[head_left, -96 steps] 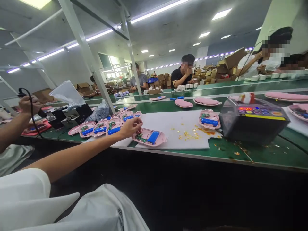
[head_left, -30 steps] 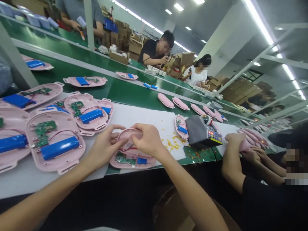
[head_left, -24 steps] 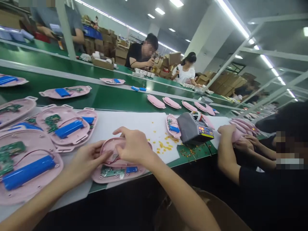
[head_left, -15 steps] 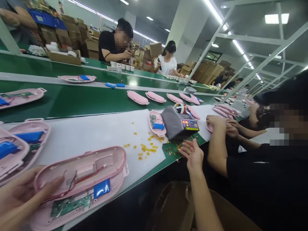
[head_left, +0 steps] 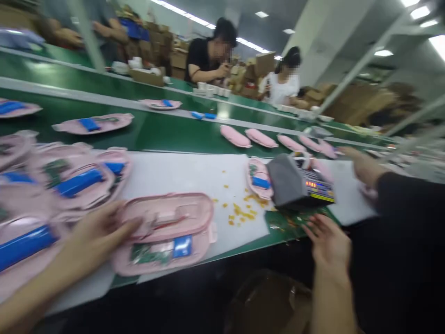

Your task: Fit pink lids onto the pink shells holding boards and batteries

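My left hand (head_left: pixel 99 227) has its thumb inside and its fingers behind the edge of a pink plastic shell half (head_left: pixel 167 213), with thin red and dark wires in it. That half overlaps a second pink shell half (head_left: pixel 156 269), which carries a green circuit board (head_left: pixel 148 254) and a blue battery pack (head_left: pixel 182 246). Over the bench edge, my right hand (head_left: pixel 330 243) is open, fingers spread and slightly bent, with nothing visible in it. It is just in front of a grey tape dispenser (head_left: pixel 295 185) with a lit red display. Motion blurs the picture.
Small amber tape pieces (head_left: pixel 241 212) lie scattered on the white sheet (head_left: pixel 167 171). An opened pink shell (head_left: pixel 257 178) rests against the dispenser. Opened shells with blue batteries (head_left: pixel 79 182) crowd the left. Closed pink shells (head_left: pixel 235 136) line the green bench. A co-worker's arm (head_left: pixel 368 169) reaches in at right.
The view has turned left, so the bench things appear farther right. My left hand keeps its hold on the shell half. The co-worker's arm at right now stretches forward toward the closed shells.
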A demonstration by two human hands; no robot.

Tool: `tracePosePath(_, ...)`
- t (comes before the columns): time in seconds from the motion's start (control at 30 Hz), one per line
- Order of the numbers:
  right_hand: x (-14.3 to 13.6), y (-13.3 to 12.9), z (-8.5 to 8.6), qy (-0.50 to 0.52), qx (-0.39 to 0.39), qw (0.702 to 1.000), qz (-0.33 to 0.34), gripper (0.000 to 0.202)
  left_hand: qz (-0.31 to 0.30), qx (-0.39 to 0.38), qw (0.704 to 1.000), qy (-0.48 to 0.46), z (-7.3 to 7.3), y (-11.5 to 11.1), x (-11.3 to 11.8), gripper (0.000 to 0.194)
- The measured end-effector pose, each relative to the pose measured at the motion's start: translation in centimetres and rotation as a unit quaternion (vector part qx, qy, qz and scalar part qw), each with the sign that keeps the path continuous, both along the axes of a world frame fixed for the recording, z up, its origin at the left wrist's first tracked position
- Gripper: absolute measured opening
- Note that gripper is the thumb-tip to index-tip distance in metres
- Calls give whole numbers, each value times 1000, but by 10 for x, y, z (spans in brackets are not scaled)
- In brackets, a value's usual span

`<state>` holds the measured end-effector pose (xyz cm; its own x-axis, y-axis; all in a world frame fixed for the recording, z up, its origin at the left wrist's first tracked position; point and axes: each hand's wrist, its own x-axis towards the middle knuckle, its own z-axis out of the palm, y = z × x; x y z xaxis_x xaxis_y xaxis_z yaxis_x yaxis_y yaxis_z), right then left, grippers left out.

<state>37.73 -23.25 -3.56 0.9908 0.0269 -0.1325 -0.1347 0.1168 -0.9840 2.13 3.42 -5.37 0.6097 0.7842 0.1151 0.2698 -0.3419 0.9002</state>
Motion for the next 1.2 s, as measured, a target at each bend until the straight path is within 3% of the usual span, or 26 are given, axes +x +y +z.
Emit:
tracePosePath(0.03,-18,5,5,-48,-18,999,10,15,12,-19,1000,15,6,-4,1,25)
tracePosePath(0.1,-59,28,19,-195,-78,973,100,18,-7,-86,996,-6,14,-8,6,27)
tracePosePath(0.13,-81,45,28,-286,-120,936,165,16,-23,-122,992,-29,15,-8,7,27)
tracePosePath(0.17,-104,65,36,-368,-151,880,257,14,-33,-148,987,-55,14,-7,8,27)
tracePosePath(0.23,-143,109,50,-504,-181,738,411,11,-46,-179,978,-98,11,-7,7,25)
tracePosePath(0.3,-169,149,54,-569,-205,616,505,15,-59,-194,971,-127,7,-8,3,22)
tracePosePath(0.37,-180,176,49,-593,-243,548,537,16,-79,-206,964,-151,6,-10,1,19)
tracePosePath(0.47,-181,188,40,-622,-280,503,530,16,-92,-201,961,-165,7,-10,-1,13)
tracePosePath(0.63,-187,187,35,-671,-318,458,489,16,-84,-155,973,-150,6,-9,0,9)
tracePosePath(0.7,-192,189,35,-680,-329,459,467,18,-76,-131,978,-147,3,-9,1,11)
tracePosePath(0.77,-195,192,37,-667,-343,482,453,19,-75,-117,979,-146,0,-10,1,12)
tracePosePath(0.87,-192,199,46,-604,-389,547,429,24,-59,-109,982,-140,-2,-13,-1,10)
tracePosePath(0.93,-183,204,53,-528,-418,580,458,35,-46,-102,986,-124,-2,-15,-3,9)
tracePosePath(1.07,-164,210,60,-352,-377,589,622,26,-16,-85,992,-88,0,-15,-5,10)
tracePosePath(1.2,-163,202,60,-383,-316,614,613,15,-54,-62,991,-103,6,-13,-6,19)
